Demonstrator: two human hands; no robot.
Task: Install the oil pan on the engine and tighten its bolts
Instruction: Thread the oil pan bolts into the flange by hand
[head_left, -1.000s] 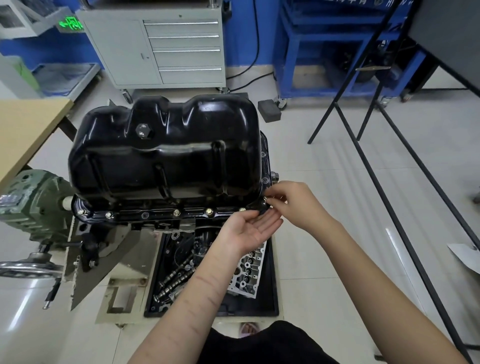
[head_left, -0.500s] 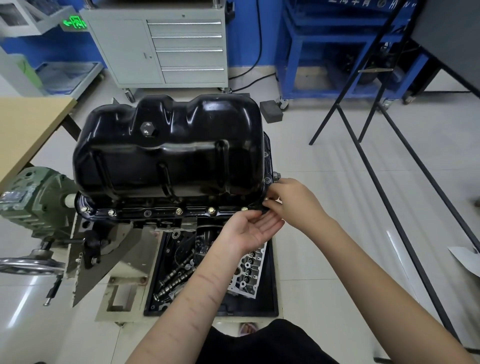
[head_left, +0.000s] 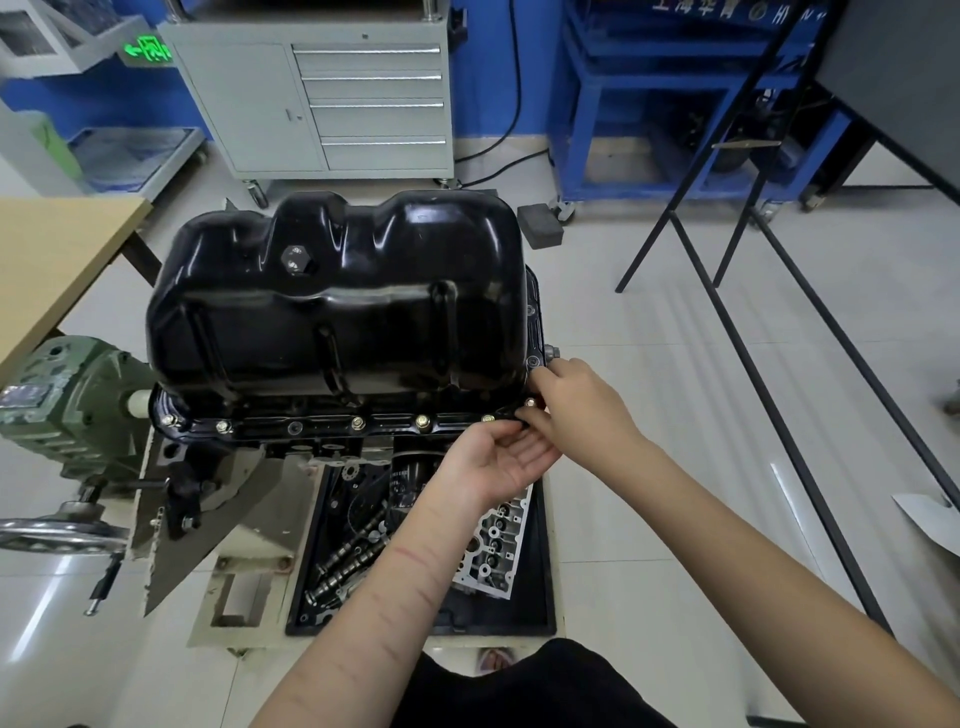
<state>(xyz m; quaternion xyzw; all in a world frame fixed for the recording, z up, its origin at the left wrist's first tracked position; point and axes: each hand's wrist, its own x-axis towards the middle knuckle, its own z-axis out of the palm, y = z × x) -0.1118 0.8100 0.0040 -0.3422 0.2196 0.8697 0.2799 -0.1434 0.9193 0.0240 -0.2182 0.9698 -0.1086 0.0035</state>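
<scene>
Several bolts (head_left: 358, 423) dot the near flange of the black oil pan (head_left: 337, 301), which sits dome-up on the engine, long axis running left to right. Left of it stands a green gearbox (head_left: 62, 395); below lies a tray (head_left: 545, 571) of engine parts. The left hand (head_left: 498, 457) cups palm-up, fingers relaxed, beneath the right hand (head_left: 576, 400), whose fingertips pinch at the pan's right corner, slightly closer in than a second ago.

Glossy black stamped-steel oil pan (head_left: 337, 306) seated on the engine, brass-coloured bolts (head_left: 422, 422) along its near flange. Right hand (head_left: 574, 402) pinching at the flange's near right corner. Left hand (head_left: 498, 460) cupped palm-up just below, fingertips touching the right hand's.
</scene>
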